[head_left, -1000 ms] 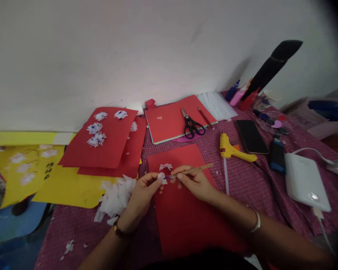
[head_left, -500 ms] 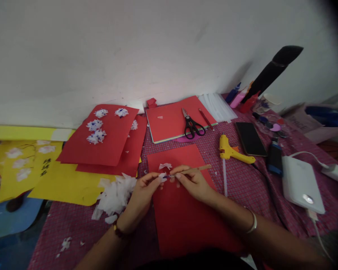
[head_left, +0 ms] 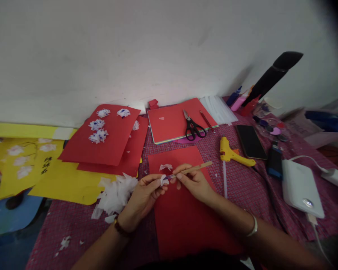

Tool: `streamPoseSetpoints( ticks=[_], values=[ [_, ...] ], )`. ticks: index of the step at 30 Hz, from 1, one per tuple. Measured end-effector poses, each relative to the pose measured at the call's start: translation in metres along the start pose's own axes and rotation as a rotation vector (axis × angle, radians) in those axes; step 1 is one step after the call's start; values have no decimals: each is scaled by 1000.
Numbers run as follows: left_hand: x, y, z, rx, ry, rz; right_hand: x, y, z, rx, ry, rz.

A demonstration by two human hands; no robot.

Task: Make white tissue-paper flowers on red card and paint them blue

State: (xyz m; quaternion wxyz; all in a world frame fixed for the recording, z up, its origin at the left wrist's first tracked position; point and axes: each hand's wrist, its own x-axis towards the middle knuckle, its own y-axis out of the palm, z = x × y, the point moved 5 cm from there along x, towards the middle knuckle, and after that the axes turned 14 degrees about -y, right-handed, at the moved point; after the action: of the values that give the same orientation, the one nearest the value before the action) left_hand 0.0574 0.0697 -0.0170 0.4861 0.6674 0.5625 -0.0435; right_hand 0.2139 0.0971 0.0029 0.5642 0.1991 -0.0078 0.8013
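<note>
My left hand (head_left: 149, 191) pinches a small piece of white tissue paper (head_left: 164, 180) over a red sheet (head_left: 186, 221). In my right hand (head_left: 193, 183) is a thin wooden brush (head_left: 198, 167), its purple tip at the tissue. Another white tissue piece (head_left: 165, 167) lies on the red sheet just beyond my fingers. A heap of white tissue pieces (head_left: 116, 195) sits left of my left hand. At the back left, white flowers with purple marks (head_left: 98, 135) lie on a red card (head_left: 101, 152).
Black scissors (head_left: 194, 129) and a pencil (head_left: 207, 120) lie on stacked sheets. To the right are a yellow glue gun (head_left: 233, 153), a phone (head_left: 251, 141), a white power bank (head_left: 301, 185) and paint bottles (head_left: 239, 101). Yellow sheets (head_left: 73, 180) lie at left.
The tissue in my left hand has turned and shows more of its surface, with my left fingers shifted around it. The brush tilts slightly more upward to the right.
</note>
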Motion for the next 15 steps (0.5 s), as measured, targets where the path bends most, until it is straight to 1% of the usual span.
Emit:
streamPoseSetpoints(
  ticks=[6, 11, 15],
  values=[
    [2, 3, 7, -76, -86, 104, -1, 4, 2, -11, -12, 30],
    [1, 8, 6, -72, -53, 173, -2, 7, 3, -43, 2, 46],
    [0, 6, 7, -58, -45, 169, -2, 7, 4, -36, 15, 41]
  ],
)
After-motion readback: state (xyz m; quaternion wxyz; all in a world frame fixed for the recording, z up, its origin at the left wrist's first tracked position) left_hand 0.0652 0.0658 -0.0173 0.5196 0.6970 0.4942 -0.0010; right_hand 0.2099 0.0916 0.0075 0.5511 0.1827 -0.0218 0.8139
